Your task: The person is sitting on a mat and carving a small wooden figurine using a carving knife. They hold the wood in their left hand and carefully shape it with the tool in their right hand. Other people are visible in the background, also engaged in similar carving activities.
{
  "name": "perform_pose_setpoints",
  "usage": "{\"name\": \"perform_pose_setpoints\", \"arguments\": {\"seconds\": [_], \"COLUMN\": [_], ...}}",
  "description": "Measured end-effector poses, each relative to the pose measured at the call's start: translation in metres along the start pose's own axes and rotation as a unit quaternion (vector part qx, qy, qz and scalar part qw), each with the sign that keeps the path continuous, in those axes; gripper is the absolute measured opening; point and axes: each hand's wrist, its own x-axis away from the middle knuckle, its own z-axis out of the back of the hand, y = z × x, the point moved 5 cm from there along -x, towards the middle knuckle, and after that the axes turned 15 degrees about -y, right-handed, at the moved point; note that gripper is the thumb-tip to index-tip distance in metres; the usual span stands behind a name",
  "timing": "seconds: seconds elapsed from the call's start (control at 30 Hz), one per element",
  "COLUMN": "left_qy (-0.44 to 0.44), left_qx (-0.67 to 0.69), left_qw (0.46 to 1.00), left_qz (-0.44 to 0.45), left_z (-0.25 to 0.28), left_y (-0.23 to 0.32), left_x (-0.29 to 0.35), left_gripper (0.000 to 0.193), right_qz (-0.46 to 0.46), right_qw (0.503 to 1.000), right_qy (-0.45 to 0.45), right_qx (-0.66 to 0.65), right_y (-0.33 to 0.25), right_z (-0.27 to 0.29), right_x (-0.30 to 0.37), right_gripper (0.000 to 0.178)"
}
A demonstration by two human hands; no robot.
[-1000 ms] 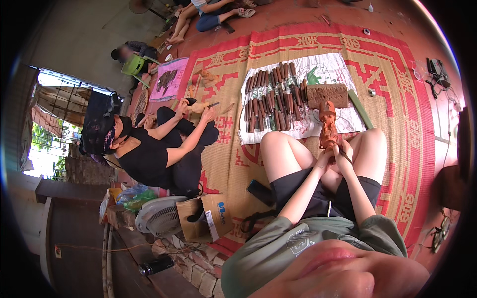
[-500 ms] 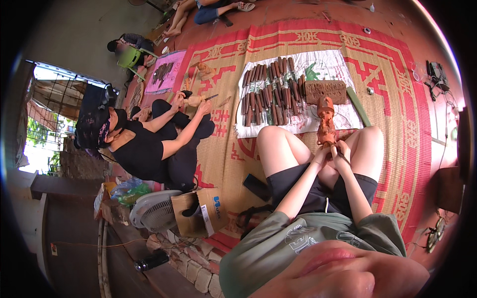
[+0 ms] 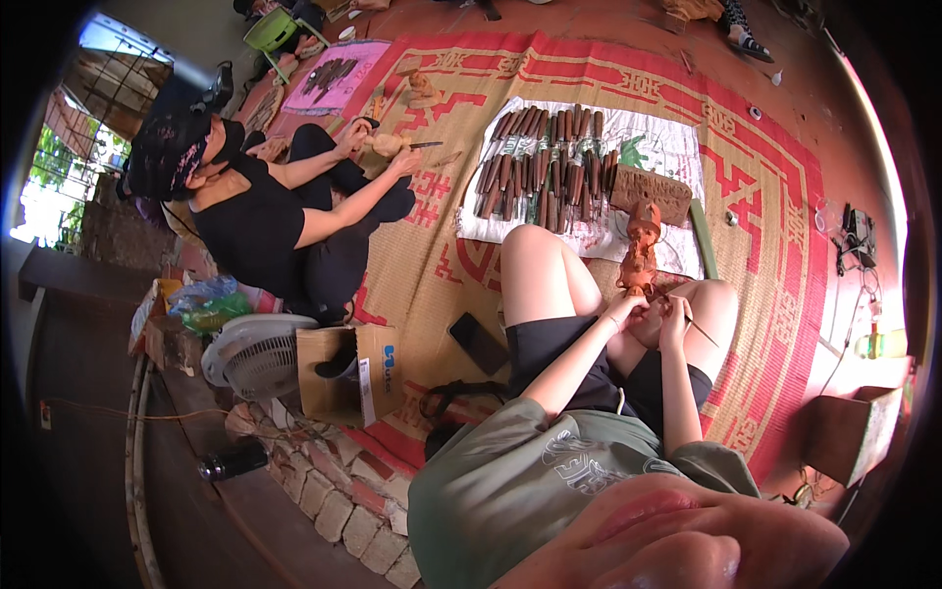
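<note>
Between the knees, left hand (image 3: 625,310) now grips the wooden figurine (image 3: 640,251)'s base; right hand (image 3: 675,316) apparently pinches a thin carving tool (image 3: 699,329), newly angled outward.

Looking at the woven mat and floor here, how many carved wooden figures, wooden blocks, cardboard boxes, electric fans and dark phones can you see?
Reddish-brown carved wooden figures: 2
Carved rectangular wooden block: 1
Open brown cardboard box: 1
White electric fan lying flat: 1
Dark flat phone on the mat: 1
Total: 6
</note>
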Motion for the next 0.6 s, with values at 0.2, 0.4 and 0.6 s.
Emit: {"name": "perform_pose_setpoints", "arguments": {"seconds": [0.2,0.4,0.6], "left_qy": [-0.016,0.039,0.068], "left_qx": [-0.002,-0.109,-0.107], "left_qw": [1.0,0.993,0.991], "left_qz": [0.022,0.025,0.048], "left_z": [-0.013,-0.013,-0.007], "left_y": [0.0,0.004,0.014], "left_x": [0.001,-0.001,0.001], "left_gripper": [0.009,0.022,0.038], "right_qz": [0.03,0.004,0.055], "right_qw": [0.996,0.974,0.986], "right_qy": [-0.067,-0.09,-0.01], "right_qx": [0.059,0.206,0.158], "right_y": [0.001,-0.04,-0.098], "right_z": [0.01,0.003,0.031], "right_x": [-0.004,0.02,0.047], "right_gripper": [0.006,0.004,0.009]}}
